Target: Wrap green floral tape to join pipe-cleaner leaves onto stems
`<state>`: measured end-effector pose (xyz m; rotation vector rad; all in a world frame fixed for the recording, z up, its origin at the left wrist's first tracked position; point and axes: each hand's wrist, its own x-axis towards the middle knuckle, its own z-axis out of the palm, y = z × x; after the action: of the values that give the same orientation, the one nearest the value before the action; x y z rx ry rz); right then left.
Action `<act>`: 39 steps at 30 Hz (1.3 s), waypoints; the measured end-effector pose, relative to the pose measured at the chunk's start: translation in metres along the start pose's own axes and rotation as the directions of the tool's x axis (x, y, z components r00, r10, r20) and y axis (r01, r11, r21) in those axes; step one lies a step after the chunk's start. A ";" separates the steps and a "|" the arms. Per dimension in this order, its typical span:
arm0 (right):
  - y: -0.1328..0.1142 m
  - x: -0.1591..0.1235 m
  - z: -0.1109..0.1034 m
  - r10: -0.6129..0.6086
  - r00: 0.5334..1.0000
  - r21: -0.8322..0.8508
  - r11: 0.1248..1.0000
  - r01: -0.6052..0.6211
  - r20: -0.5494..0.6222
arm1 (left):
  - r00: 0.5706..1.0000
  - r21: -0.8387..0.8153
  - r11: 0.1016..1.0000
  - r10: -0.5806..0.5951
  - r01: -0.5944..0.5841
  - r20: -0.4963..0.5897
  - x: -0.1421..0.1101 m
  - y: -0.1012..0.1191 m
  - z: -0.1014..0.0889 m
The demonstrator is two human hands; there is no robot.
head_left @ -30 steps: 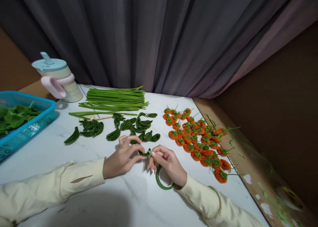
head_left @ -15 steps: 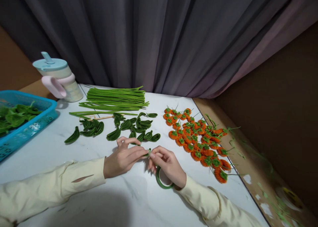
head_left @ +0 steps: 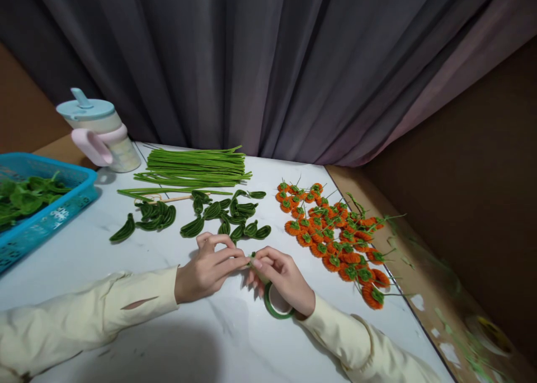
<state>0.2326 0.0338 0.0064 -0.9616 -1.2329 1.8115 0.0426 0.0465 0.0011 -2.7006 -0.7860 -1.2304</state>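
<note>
My left hand (head_left: 212,268) pinches with thumb and forefinger at a small green piece (head_left: 252,255), mostly hidden by the fingertips. Meeting it from the right, my right hand (head_left: 283,277) is closed, thumb and forefinger on the same spot. A roll of green tape (head_left: 274,311) sits under my right palm, partly covered by the hand. Just beyond the fingers lie several dark green fuzzy leaves (head_left: 213,210) made of looped chenille stems. To the right are many orange fuzzy persimmon-like pieces (head_left: 350,258) with green caps and thin stems.
Light green chenille stems (head_left: 195,168) lie bundled at the back, scissors (head_left: 176,198) before them. On the left stand a blue basket (head_left: 79,190) of green leafy pieces and a lidded cup (head_left: 121,148). A grey curtain (head_left: 251,64) hangs behind; scraps (head_left: 448,352) litter the right edge.
My left fingertips have shifted very slightly left, a little away from the right ones. My right hand and the tape roll stay almost in place.
</note>
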 end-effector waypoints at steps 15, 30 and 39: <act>0.006 0.001 -0.002 -0.057 0.997 0.078 0.996 0.053 0.050 | 0.998 -0.031 0.998 -0.054 0.053 -0.025 -0.001 0.003 0.001; 0.007 0.000 -0.003 -0.057 0.996 0.133 0.990 0.047 0.068 | 0.996 -0.096 0.992 -0.087 0.086 -0.007 -0.006 0.003 0.003; 0.008 0.001 -0.003 -0.074 0.997 0.096 0.992 0.076 -0.029 | 0.990 -0.121 0.984 -0.135 0.130 -0.034 0.000 0.004 0.000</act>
<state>0.2335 0.0333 -0.0017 -0.8700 -1.1398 1.7783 0.0449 0.0426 0.0013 -2.7429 -0.9300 -1.4006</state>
